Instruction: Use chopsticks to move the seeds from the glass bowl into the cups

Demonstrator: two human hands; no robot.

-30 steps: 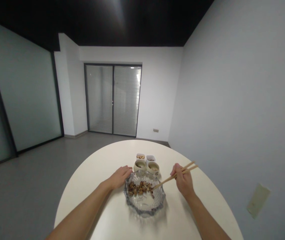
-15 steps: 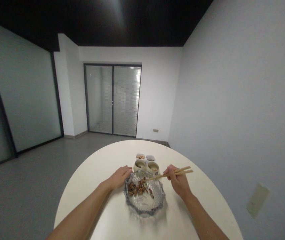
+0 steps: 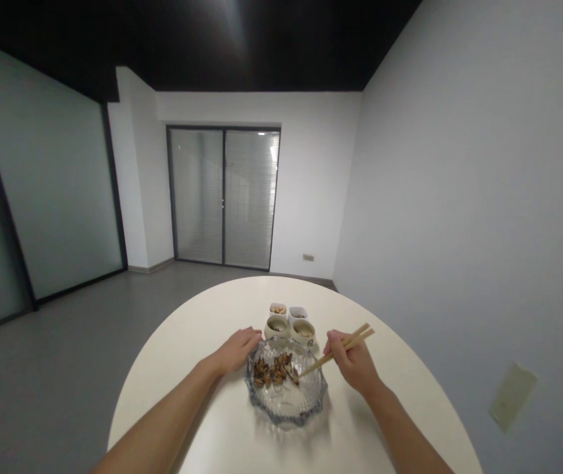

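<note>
A clear scalloped glass bowl point(image 3: 288, 408) stands on the table in front of me. Brown, ridged pieces like pecan kernels point(image 3: 268, 374) are heaped toward its left and middle. My right hand point(image 3: 353, 359) is closed around a pair of wooden chopsticks point(image 3: 333, 352). Their tips reach down into the bowl, at the pieces on the right of the heap. Whether they pinch one is too small to tell. My left hand point(image 3: 239, 350) lies beside the bowl's left rim, fingers stretched out and the fingertips at the glass.
Just behind the bowl are two round cream cups point(image 3: 277, 334) point(image 3: 303, 337). Beyond them sit two small white dishes, one with pale nuts point(image 3: 278, 309), the other with something dark point(image 3: 297, 316). The round white table point(image 3: 202, 309) has a wall point(image 3: 459, 197) to its right.
The chopstick tips have moved down and right inside the bowl, and the shafts are tilted more steeply. Pieces on the right of the heap have shifted slightly. My left hand stays put.
</note>
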